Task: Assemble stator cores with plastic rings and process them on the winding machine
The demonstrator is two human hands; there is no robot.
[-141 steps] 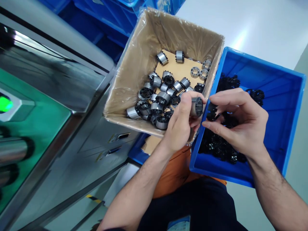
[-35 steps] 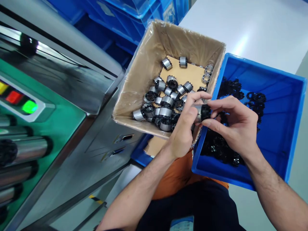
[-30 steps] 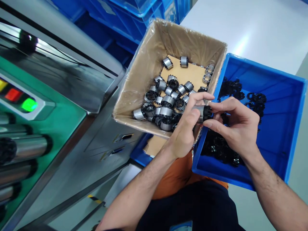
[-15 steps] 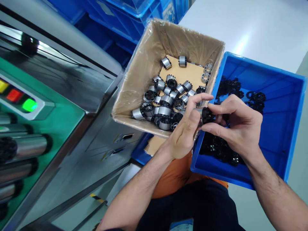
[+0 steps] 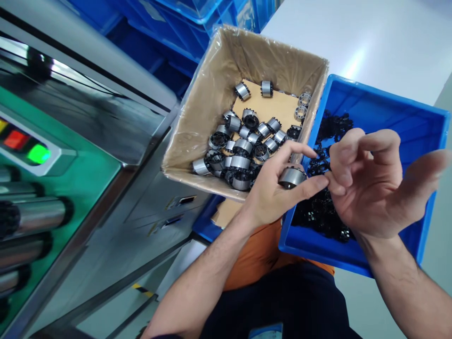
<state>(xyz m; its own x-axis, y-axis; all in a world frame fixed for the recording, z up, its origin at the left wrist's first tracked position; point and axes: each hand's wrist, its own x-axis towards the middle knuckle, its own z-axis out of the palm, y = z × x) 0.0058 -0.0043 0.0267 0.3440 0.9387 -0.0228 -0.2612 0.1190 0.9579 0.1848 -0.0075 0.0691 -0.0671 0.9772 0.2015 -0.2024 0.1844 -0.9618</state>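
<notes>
My left hand [image 5: 271,188] holds a short silver metal cylinder [image 5: 292,177] with a black toothed rim, lying between the thumb and the curled fingers. It is over the near right corner of the plastic-lined cardboard box [image 5: 197,108]. Similar metal cylinders [image 5: 241,162] lie jumbled inside that box. Above the blue bin [image 5: 409,101], my right hand [image 5: 374,188] has its palm turned up, fingers bent and thumb stretched away, with nothing visible in it. Its fingers are close to my left thumb tip. Black toothed plastic rings [image 5: 332,127] are heaped in the bin.
A green machine panel [image 5: 81,188] with lit buttons [image 5: 38,153] and metal rollers [image 5: 42,216] stands at the left. Blue crates [image 5: 197,28] are behind the box. A white tabletop [image 5: 384,42] extends at the back right.
My right hand has let go of the cylinder's black end, turned palm up and spread its thumb. The cylinder has turned and now lies in my left hand alone.
</notes>
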